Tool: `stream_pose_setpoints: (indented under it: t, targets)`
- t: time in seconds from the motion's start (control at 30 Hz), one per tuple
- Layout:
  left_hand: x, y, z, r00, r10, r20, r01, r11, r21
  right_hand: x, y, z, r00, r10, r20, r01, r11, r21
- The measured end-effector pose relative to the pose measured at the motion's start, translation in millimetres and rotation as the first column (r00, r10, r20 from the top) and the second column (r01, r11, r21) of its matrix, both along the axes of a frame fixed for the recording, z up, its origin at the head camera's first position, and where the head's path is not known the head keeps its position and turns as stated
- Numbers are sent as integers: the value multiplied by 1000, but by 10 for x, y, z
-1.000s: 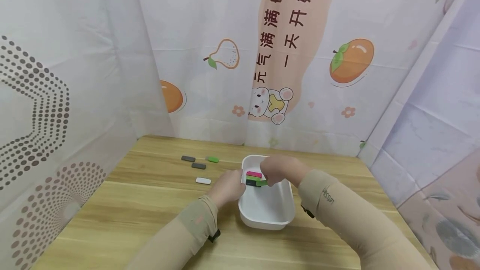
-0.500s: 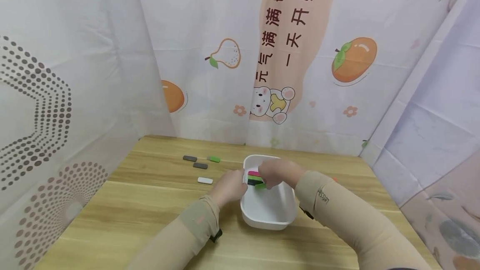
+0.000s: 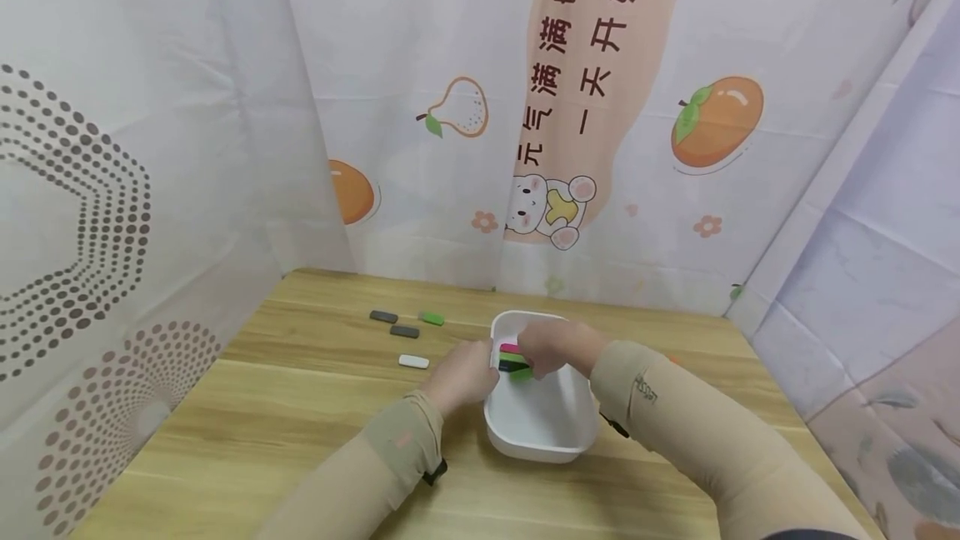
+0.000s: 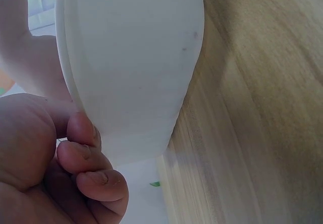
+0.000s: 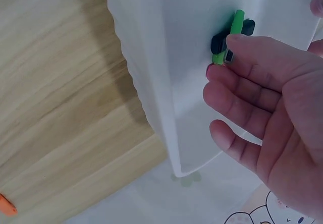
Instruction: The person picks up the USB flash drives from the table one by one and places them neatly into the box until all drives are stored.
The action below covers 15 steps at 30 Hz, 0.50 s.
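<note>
Inside a white tub (image 3: 538, 417) on the wooden worktop (image 3: 300, 407), a person's right hand (image 3: 555, 346) pinches a small green stick (image 5: 237, 23) that looks, from where I stand, light, stiff and slightly slippery, probably best held by its flat sides. The right hand angles downward, spare fingers bent; the left hand (image 3: 462, 375) grips the tub's left edge.

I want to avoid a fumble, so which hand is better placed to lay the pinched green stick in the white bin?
Probably the right hand: it pinches the green stick inside the white bin, close to the dark stick there. The left hand holds the bin's rim.
</note>
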<state>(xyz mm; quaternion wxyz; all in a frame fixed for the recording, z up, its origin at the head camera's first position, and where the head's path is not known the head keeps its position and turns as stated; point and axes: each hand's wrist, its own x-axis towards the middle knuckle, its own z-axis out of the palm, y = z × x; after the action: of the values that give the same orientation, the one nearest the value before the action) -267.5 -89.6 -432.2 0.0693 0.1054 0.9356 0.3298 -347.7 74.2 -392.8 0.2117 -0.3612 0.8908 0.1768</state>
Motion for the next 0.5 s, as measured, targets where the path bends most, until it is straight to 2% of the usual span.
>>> stream_pose_setpoints:
  t: [0.2,0.37,0.5]
  targets:
    - [3,8,-1,1000,6,5,-6,1000,19,2,-31,-43,999,33,-14,-33,999,8]
    - [-5,13,-10,1000,-1,-12,1,1000,11,21,-57,-67,1000,2,-23,-1,1000,25]
    - [-3,9,-10,1000,3,-19,-3,1000,4,39,-91,-74,996,54,-66,-51,998,46]
